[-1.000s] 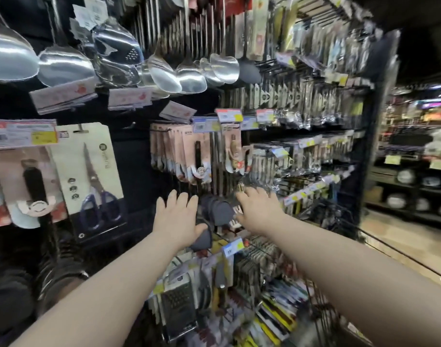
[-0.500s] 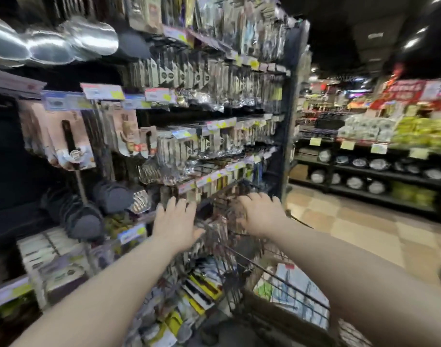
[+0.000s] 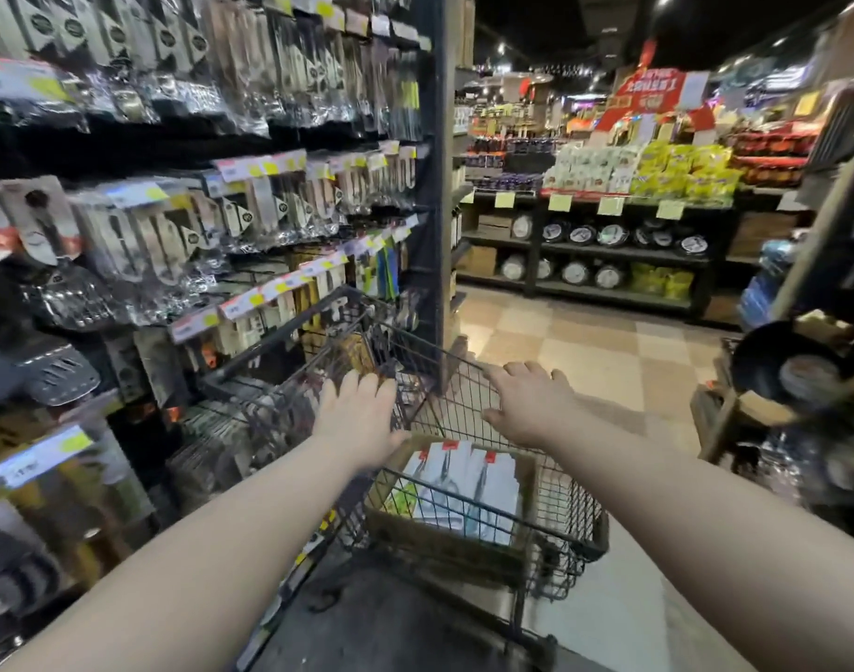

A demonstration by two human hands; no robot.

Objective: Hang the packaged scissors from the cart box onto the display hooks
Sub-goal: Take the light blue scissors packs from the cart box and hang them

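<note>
A black wire cart (image 3: 565,531) stands low in the middle of the view. Inside it sits a brown cardboard box (image 3: 444,550) with several white packaged scissors (image 3: 464,482) lying in it. My left hand (image 3: 359,419) hovers above the box's left side with fingers spread and holds nothing. My right hand (image 3: 527,405) floats over the cart's far wire wall, fingers loosely extended, also empty. The display hooks (image 3: 250,303) with packaged kitchen tools fill the rack on the left.
The rack's dark end post (image 3: 439,186) rises just beyond the cart. Tiled aisle floor (image 3: 585,341) opens to the right. A shelf of pans and yellow packs (image 3: 609,244) runs across the back. Another stand with a black pan (image 3: 774,366) crowds the right edge.
The view has swung right and down, from the hanging scissors and ladles to the cart. Both hands left the rack and now hover over the cart box.
</note>
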